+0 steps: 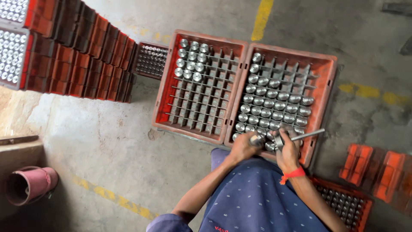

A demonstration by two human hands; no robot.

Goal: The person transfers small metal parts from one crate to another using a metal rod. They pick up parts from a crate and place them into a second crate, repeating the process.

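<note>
Both forearms reach up from the lower centre of the frame toward the near edge of the right-hand crate (319,107), which sits right of centre. The left hand (243,147) is bent at the wrist with its fingers curled around a short metal cylinder (257,140), gripping it just above the crate's bottom row; the cylinder's long axis lies roughly level, pointing toward the right of the frame. The right hand (287,150), with an orange band at the wrist, is closed around one end of a slim metal rod (307,135); the rod runs from the hand up and to the right, its free end over the crate's lower right part. The two hands are near each other, almost meeting over the crate. This crate is red plastic with a grid of dividers, mostly filled with upright shiny metal cylinders. Touching it on the left is a second red crate (165,86), holding only a small cluster of cylinders in its upper left corner. Stacks of red crates (77,51) stand in the upper left on the concrete floor (107,141).
</note>
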